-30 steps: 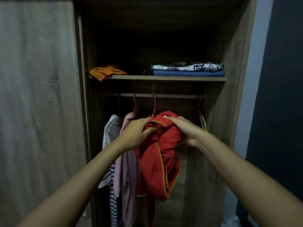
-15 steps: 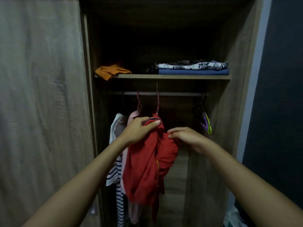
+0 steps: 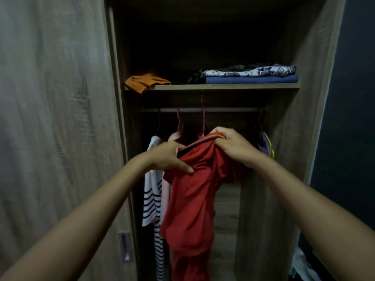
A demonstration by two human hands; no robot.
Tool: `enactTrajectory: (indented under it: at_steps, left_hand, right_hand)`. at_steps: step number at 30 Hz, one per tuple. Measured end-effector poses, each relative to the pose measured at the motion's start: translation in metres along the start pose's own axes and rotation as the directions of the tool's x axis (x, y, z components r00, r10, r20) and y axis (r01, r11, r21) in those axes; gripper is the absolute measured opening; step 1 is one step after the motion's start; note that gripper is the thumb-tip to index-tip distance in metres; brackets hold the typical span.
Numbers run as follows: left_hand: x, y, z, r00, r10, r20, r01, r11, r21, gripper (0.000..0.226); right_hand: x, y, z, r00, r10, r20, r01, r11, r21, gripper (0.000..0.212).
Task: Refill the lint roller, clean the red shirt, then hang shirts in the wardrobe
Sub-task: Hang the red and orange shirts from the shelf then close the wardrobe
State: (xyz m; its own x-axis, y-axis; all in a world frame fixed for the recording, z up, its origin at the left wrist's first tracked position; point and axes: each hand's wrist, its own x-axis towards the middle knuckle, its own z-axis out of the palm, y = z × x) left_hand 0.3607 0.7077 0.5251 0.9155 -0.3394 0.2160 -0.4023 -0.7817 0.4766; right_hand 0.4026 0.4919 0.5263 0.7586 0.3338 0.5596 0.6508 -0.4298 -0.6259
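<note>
The red shirt (image 3: 190, 201) hangs in the open wardrobe from a pink hanger (image 3: 203, 122) hooked on the rail (image 3: 227, 109). My left hand (image 3: 169, 158) holds the shirt at its left shoulder, thumb over the striped collar. My right hand (image 3: 233, 147) grips the collar's right side and lifts it. To the left hang a pink shirt (image 3: 165, 191) and a white shirt with dark stripes (image 3: 151, 197). The lint roller is not in view.
A shelf (image 3: 223, 86) above the rail carries an orange cloth (image 3: 145, 81) and folded patterned and blue clothes (image 3: 250, 75). Spare coloured hangers (image 3: 268, 146) hang at the rail's right end. The closed wardrobe door (image 3: 56, 128) fills the left. Some white cloth (image 3: 302, 266) lies low right.
The bunched red shirt has dropped open and now hangs longer. My right hand rose from its side to the collar; my left hand slid lower on the left shoulder.
</note>
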Motion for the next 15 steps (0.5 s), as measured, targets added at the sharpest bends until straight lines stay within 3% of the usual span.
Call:
enactTrajectory:
  at_steps: [3, 6, 11, 13, 15]
  left_hand:
    - [-0.004, -0.010, 0.006, 0.995, -0.035, 0.096, 0.053, 0.981, -0.188, 0.037]
    - [-0.010, -0.021, 0.003, 0.994, -0.022, 0.106, 0.060, 0.926, -0.373, 0.039]
    - [-0.023, -0.023, -0.030, 0.998, -0.030, 0.054, 0.056, 0.799, -0.599, 0.030]
    - [-0.025, -0.021, -0.039, 0.998, -0.060, 0.032, 0.066, 0.742, -0.667, 0.024]
    - [-0.022, -0.020, -0.043, 0.997, -0.073, -0.039, 0.032, 0.772, -0.634, 0.013]
  right_hand:
    - [0.004, -0.001, 0.001, 0.997, 0.023, -0.074, -0.021, 0.999, 0.033, 0.023]
    - [0.009, -0.002, -0.013, 0.990, 0.075, -0.119, -0.067, 0.996, 0.067, 0.015]
    - [-0.003, -0.007, -0.051, 0.964, 0.194, 0.179, -0.183, 0.980, -0.076, 0.020]
    - [-0.007, -0.009, -0.062, 0.937, 0.228, 0.265, -0.221, 0.974, -0.058, 0.025]
    - [-0.011, -0.012, -0.067, 0.893, 0.265, 0.364, -0.280, 0.960, -0.011, 0.037]
